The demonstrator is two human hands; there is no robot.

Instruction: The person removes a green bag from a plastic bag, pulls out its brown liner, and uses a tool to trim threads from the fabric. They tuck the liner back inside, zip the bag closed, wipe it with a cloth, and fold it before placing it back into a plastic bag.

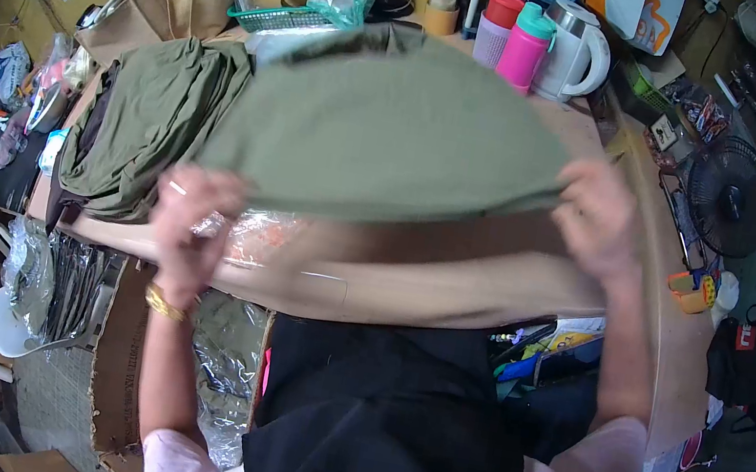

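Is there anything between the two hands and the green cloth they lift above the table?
Nothing visible. The left hand and the right hand each grip an edge of the green cloth directly, above the table.

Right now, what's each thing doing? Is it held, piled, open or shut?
Green cloth: lifted, stretched between both hands.
Left hand: fingers shut on the cloth's near corner.
Right hand: fingers shut on the other corner.
Pile of green cloth: crumpled on the table.
Pink bottle: upright, lid on.
White kettle: upright, lid shut.
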